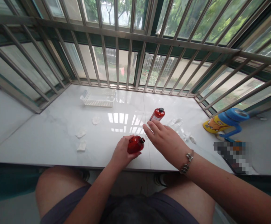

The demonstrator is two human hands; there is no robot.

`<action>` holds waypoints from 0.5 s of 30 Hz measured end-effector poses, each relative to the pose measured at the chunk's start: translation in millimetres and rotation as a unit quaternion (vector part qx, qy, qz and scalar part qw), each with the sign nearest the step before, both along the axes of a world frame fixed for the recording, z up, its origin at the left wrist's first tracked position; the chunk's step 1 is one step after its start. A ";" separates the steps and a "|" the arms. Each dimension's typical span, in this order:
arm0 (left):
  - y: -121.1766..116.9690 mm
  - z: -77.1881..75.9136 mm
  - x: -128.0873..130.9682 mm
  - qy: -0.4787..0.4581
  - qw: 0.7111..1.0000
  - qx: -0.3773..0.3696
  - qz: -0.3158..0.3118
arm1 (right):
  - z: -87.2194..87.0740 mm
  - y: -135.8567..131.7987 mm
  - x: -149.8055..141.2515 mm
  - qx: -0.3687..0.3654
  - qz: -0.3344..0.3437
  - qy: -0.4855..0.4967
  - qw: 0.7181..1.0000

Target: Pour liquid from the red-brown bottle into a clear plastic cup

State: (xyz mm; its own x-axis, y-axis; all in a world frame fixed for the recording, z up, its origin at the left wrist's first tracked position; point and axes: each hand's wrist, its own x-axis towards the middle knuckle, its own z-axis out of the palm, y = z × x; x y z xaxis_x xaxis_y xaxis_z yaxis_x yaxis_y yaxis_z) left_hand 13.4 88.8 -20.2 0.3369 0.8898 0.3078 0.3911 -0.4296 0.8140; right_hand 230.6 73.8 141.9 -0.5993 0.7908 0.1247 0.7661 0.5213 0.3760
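My left hand is wrapped round a red, see-through bottle near the table's front edge. That bottle leans to the right, and its dark neck points toward my right hand. My right hand, with a beaded bracelet on its wrist, hovers over the table with its fingers stretched out and nothing visible in them. Just beyond its fingers stands a second red bottle with a black cap and a pale label, partly covered by the hand. Whether the fingers touch it, I cannot tell.
A white perforated basket stands at the back left. Several white pads, one a round pad, lie on the left. Clear plastic packaging lies behind my right hand. A blue and yellow water bottle stands right. Metal bars enclose the back.
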 end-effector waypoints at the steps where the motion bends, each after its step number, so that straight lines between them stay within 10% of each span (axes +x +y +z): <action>1: 0.0 0.3 -0.1 -0.002 1.000 -0.001 0.000 | 0.3 0.4 -0.2 0.002 0.002 0.001 1.000; 15: -0.1 0.2 -0.5 -0.015 1.000 -0.008 0.001 | -0.6 1.2 -0.5 -0.001 0.006 -0.016 1.000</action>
State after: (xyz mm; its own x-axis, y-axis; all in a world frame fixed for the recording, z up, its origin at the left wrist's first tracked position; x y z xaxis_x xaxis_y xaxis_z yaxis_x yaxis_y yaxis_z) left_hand 12.9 88.8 -19.9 0.3254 0.8957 0.3031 0.3672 -0.4151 0.8324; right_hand 230.1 75.0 141.3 -0.6120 0.7840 0.1034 0.7478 0.5313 0.3981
